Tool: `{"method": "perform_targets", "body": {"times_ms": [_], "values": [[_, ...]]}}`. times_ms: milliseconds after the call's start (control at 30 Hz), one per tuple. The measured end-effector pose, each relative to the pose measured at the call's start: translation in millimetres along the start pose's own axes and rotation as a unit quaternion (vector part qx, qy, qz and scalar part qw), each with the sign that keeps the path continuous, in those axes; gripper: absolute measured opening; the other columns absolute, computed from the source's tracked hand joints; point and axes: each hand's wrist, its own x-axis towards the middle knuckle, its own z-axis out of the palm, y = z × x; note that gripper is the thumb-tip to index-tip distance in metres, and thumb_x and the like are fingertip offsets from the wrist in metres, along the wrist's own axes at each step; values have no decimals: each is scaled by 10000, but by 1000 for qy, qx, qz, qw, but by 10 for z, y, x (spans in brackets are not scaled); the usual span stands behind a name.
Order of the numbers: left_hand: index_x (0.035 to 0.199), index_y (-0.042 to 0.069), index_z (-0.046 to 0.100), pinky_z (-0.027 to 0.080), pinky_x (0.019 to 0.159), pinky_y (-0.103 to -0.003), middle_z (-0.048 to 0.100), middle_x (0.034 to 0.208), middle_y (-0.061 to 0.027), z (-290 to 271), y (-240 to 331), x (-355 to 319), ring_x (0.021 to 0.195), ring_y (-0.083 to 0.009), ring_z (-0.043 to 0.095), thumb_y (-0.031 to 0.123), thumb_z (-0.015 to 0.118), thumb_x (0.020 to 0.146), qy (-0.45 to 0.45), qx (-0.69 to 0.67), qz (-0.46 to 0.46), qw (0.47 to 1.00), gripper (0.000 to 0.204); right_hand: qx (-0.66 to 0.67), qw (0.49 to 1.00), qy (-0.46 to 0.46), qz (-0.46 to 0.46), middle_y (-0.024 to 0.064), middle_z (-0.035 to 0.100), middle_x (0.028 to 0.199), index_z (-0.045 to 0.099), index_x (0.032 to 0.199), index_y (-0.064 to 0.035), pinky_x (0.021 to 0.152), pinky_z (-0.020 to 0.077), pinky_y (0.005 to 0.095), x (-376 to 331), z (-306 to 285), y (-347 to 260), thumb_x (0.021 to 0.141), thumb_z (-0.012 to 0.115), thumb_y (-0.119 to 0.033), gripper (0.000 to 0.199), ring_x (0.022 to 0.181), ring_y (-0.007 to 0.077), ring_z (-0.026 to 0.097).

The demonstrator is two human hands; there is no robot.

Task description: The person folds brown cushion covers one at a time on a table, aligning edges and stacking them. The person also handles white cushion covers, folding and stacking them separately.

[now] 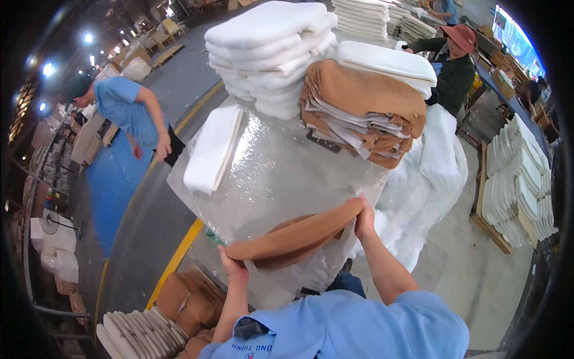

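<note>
Stretched between my two hands is a brown fabric cushion cover point(299, 233), held above the near edge of the plastic-covered table point(281, 161). My left hand point(234, 267) is closed on its left end, and my right hand point(365, 220) grips the right end, a little higher. A lower fold of the cover hangs down in the middle; whether anything is inside it I cannot tell. Beyond my hands lies a stack of brown covers point(365, 99) with pale undersides. One white padded cushion point(212, 149) rests alone on the left part of the table.
A tall pile of white cushions point(269, 30) stands at the table's far side. Clear plastic bags point(439, 173) bulge along its right. Finished-looking cushions point(143, 332) sit low at my left. A person in blue point(125, 107) is at left, another in a red hat point(454, 66) at far right.
</note>
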Motion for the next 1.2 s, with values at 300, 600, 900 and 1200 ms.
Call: {"method": "perform_targets", "body": {"times_ms": [300,600,900,1200], "values": [[937,39,684,471,1044,-427,707,1141,-155,-765,-38,-624,1107,-277,638,260,623,981,-97,46,-118,987,233,53,998,-16,42,116,709,1051,719,1032,8,951,518,362,-710,-767,70,1047,554,-324,371,1017,241,662],[960,22,708,542,884,-373,736,970,-130,-607,272,-43,936,-234,688,285,657,976,-289,400,-188,849,269,-233,956,-123,129,80,740,1142,732,1134,-37,845,575,395,-852,-1020,-332,960,692,-389,395,999,201,706],[1154,4,741,540,905,-459,726,1227,-205,848,-753,82,1022,-361,704,464,613,1008,-586,690,120,408,499,-790,498,-354,56,180,700,1312,656,1361,-75,1021,524,444,-358,-5,-49,860,766,-540,692,1213,347,662],[974,53,756,496,991,-493,679,1146,-223,664,-929,-255,1120,-407,625,461,726,915,-438,713,243,491,413,-824,481,-294,60,209,653,1395,645,1394,-60,1093,489,477,-568,-155,-45,847,753,-587,768,1287,396,620]]}}
